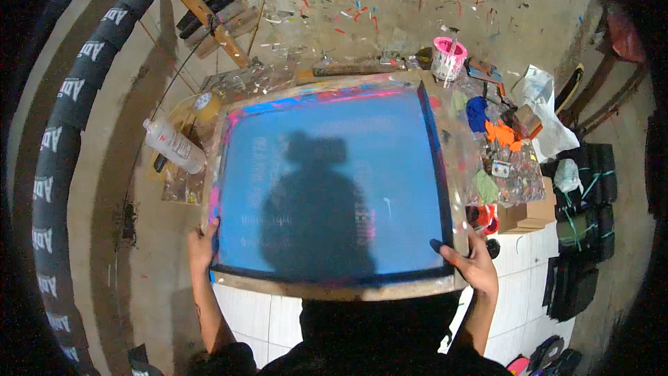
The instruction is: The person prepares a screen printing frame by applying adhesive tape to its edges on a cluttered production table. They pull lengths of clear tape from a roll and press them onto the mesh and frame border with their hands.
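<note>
A wooden screen-printing frame [334,181] with blue mesh spans the middle of the view, pink and blue ink smeared along its borders. My left hand [202,247] is closed on its left edge near the lower corner, thumb on top. At the lower right corner my right hand [474,261] grips the wooden edge, its thumb reaching over the rim; the thumb's tip looks dark. The fingers of both hands are partly hidden beneath the frame. Faint lettering shows in the mesh, and a dark shadow falls across it.
A clear plastic bottle [174,146] leans at the frame's left. Beyond the far right corner stands a pink-rimmed tub [449,59]. Ink-stained rags [502,135] litter the worktop at right, above a cardboard box [532,212]. Black bundles [591,195] lie farther right; printed black pieces [66,111] line the left.
</note>
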### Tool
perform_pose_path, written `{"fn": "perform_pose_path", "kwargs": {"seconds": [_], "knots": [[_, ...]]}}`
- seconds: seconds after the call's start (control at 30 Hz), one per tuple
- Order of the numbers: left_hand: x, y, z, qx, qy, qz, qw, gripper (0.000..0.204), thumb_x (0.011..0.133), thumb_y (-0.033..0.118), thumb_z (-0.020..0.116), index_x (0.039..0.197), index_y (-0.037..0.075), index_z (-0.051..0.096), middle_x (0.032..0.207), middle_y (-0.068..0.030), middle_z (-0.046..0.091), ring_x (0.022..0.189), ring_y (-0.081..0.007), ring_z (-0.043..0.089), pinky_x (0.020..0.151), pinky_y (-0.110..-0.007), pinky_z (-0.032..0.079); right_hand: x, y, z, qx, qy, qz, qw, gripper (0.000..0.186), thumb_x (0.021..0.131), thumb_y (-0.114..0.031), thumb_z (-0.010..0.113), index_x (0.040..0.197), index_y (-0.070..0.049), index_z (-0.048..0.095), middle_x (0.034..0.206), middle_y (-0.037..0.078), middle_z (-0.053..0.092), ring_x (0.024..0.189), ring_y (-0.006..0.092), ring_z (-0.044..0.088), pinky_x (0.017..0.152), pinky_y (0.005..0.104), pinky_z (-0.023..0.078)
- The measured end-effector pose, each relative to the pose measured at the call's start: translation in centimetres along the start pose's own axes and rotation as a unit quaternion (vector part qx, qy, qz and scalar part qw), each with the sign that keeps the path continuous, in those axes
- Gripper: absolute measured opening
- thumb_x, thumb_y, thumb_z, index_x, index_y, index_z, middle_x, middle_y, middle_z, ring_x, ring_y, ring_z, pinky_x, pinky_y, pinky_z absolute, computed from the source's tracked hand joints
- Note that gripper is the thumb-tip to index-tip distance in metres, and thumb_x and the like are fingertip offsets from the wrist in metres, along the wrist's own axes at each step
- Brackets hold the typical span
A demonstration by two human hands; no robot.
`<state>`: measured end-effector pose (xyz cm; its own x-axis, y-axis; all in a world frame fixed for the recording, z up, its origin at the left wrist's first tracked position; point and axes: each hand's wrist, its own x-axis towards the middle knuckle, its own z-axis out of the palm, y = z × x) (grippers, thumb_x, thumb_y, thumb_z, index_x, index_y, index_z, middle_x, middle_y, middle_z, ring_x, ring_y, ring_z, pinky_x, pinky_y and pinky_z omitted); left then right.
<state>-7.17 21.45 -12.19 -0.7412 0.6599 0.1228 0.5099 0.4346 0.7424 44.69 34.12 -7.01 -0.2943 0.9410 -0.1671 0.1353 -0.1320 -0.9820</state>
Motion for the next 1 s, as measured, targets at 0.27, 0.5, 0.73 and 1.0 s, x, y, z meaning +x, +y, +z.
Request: {"fn": "perform_pose_path", "kwargs": {"seconds": [0.27,0.5,0.73,1.0], "knots": [[9.9,-5.4,0.3,0.095,-0.077,-0.004,0.992,0.053,0.087,0.044,0.067,0.089,-0.009,0.065,0.077,-0.03,0.063,0.076,-0.0374,0.067,0.069,-0.047,0.048,5.3,-0.3,2.6,-0.149,0.023,-0.048,0.987,0.053,0.079,-0.002,0.066,0.127,0.009,0.047,0.115,0.017,0.063,0.109,0.0225,0.058,0.096,0.0324,0.043],[12.3,-0.9,2.8,0.256,0.023,0.055,0.965,0.066,0.08,0.054,0.07,0.086,-0.012,0.066,0.086,-0.0356,0.064,0.089,-0.0493,0.064,0.078,-0.051,0.048,7.9,0.9,3.9,-0.247,0.108,-0.023,0.963,0.048,0.075,-0.009,0.067,0.12,0.005,0.055,0.1,0.025,0.067,0.095,0.0372,0.065,0.088,0.0425,0.049],[14.1,0.2,4.2,0.249,-0.008,0.053,0.967,0.057,0.082,0.052,0.069,0.1,-0.002,0.069,0.092,-0.0307,0.066,0.093,-0.0486,0.062,0.083,-0.053,0.048,9.0,1.9,4.9,-0.373,0.194,-0.107,0.901,0.053,0.072,-0.003,0.069,0.123,0.008,0.055,0.116,0.028,0.057,0.107,0.0423,0.057,0.092,0.0421,0.046],[14.5,2.2,5.4,0.226,0.022,0.074,0.971,0.055,0.082,0.05,0.069,0.098,-0.002,0.07,0.083,-0.0292,0.066,0.085,-0.0474,0.064,0.078,-0.053,0.048,10.7,1.7,7.2,-0.464,0.169,-0.082,0.866,0.069,0.068,0.01,0.061,0.134,0.009,0.044,0.134,0.031,0.044,0.118,0.047,0.047,0.102,0.0476,0.041]]}}
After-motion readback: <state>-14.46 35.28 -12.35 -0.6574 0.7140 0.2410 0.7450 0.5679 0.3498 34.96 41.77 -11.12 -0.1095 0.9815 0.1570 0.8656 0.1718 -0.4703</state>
